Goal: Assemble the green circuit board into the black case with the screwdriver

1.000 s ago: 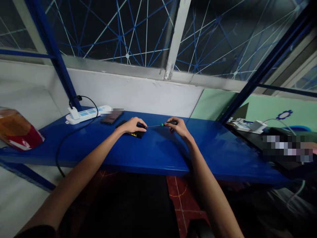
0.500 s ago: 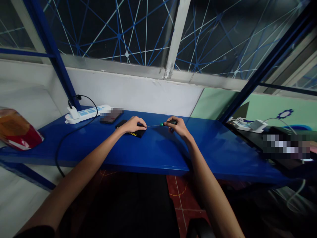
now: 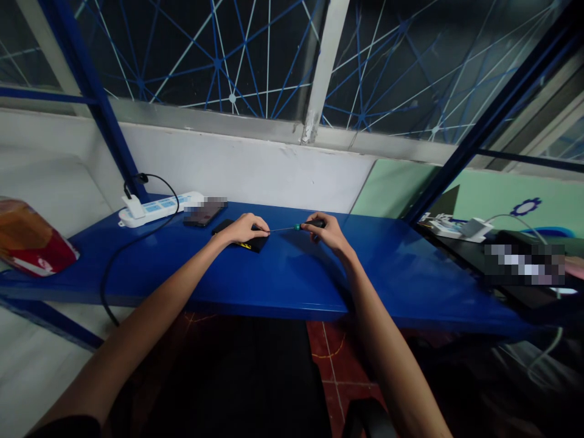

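My right hand (image 3: 327, 230) is closed round the dark handle of a screwdriver (image 3: 297, 227), which has a green collar. Its thin metal shaft points left, almost level, and its tip reaches the fingertips of my left hand (image 3: 249, 229). That left hand lies over a flat black case (image 3: 257, 244) with a yellow marking on its near side, thumb and fingers closed at its right end. Most of the case's top is hidden by the hand. Whether the tip touches the case or the fingers, I cannot tell.
On the blue table (image 3: 283, 286), a dark phone (image 3: 205, 213) and a white power strip (image 3: 159, 208) with a black cable (image 3: 116, 249) lie to the left. A red and orange packet (image 3: 34, 240) stands far left. Another person's hand (image 3: 575, 267) shows at the right edge.
Both hands, the case and the screwdriver hold nearly the same places. The view has shifted very slightly, and the other person's hand at the right has moved a little.
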`<state>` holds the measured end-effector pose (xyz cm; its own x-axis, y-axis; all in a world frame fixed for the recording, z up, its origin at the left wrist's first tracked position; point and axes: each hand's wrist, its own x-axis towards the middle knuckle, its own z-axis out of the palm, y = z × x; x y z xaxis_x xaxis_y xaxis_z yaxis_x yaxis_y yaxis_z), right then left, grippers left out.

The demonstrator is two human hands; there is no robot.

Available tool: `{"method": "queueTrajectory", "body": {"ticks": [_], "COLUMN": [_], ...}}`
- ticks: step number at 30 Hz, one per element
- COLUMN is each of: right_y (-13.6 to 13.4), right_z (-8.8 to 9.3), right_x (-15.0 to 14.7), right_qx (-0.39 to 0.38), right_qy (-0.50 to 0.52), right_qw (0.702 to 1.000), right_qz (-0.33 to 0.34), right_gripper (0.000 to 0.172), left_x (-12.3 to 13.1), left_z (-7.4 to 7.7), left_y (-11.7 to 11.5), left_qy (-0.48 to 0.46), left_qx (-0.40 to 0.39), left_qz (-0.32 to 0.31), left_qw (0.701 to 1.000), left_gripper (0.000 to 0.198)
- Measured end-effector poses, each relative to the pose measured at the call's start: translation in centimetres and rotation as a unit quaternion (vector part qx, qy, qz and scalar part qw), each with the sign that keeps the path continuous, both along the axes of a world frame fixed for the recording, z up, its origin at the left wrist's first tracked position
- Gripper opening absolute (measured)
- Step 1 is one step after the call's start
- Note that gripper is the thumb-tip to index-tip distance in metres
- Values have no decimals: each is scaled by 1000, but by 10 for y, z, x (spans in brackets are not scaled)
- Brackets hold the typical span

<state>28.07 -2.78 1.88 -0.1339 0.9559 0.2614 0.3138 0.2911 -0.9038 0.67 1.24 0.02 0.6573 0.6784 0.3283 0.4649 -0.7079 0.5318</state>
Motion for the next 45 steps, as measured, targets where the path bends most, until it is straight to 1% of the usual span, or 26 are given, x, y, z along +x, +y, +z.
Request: {"method": "queueTrajectory", "body": {"ticks": [11, 21, 27, 33, 39, 45], "right_y": [3, 1, 2, 2, 1, 3], "right_z": [-4, -1, -3, -2, -2, -4], "right_x": [1, 0, 0, 1, 1, 2], "right_qx": [13, 16, 23, 26, 29, 42], "right_qy": [-10, -16, -20, -13, -18, -30], "right_qw": [1000, 1000, 1000, 1000, 999, 999], "right_qz": [5, 4, 6, 6, 6, 6], "right_gripper": [26, 26, 27, 28, 26, 26], "left_x": [2, 6, 7, 7, 6, 8], "left_z": [2, 3, 4, 3, 1, 4], "left_y": [-3, -6, -8, -7, -5, -7], "left_qy": [12, 8, 14, 12, 20, 23], "left_qx": [8, 23, 23, 30, 35, 32], "left_qz": [12, 26, 38, 36, 37, 46], "left_qw": [1000, 999, 999, 999, 998, 998], "left_gripper": [22, 19, 19, 18, 20, 23]}}
